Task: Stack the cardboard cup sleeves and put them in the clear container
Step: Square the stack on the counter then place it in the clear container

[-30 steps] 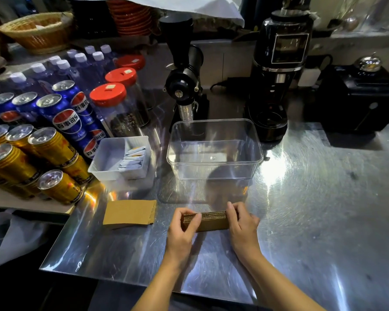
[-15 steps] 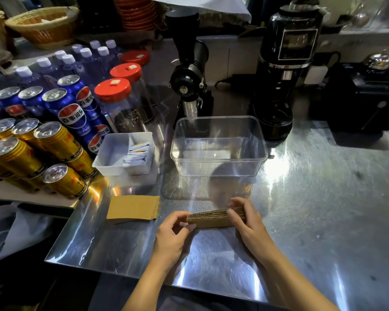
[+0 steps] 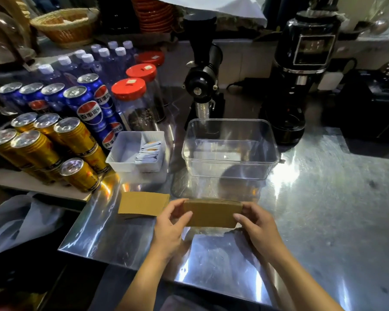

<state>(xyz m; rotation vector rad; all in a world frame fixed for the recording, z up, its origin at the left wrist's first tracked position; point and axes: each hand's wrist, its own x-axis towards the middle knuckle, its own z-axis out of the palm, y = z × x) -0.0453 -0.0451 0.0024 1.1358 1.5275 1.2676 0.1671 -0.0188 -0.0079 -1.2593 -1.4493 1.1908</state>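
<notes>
A stack of brown cardboard cup sleeves (image 3: pixel 212 213) is lifted off the steel counter, its flat face turned toward me. My left hand (image 3: pixel 170 230) grips its left end and my right hand (image 3: pixel 257 227) grips its right end. A second flat pile of sleeves (image 3: pixel 142 203) lies on the counter just left of my left hand. The clear container (image 3: pixel 230 149) stands empty behind the held stack, a short way farther back.
A white tray (image 3: pixel 127 151) with sachets sits left of the container. Gold cans (image 3: pixel 76 135) and blue cans (image 3: pixel 89 108) crowd the left side. Red-lidded jars (image 3: pixel 130 102), a black grinder (image 3: pixel 202 86) and a coffee machine (image 3: pixel 301 70) stand behind. The counter's front edge (image 3: pixel 126 263) is near.
The stack was lying flat on edge on the counter between both hands. It has been raised and tipped so its broad face shows, and both hands rose with it.
</notes>
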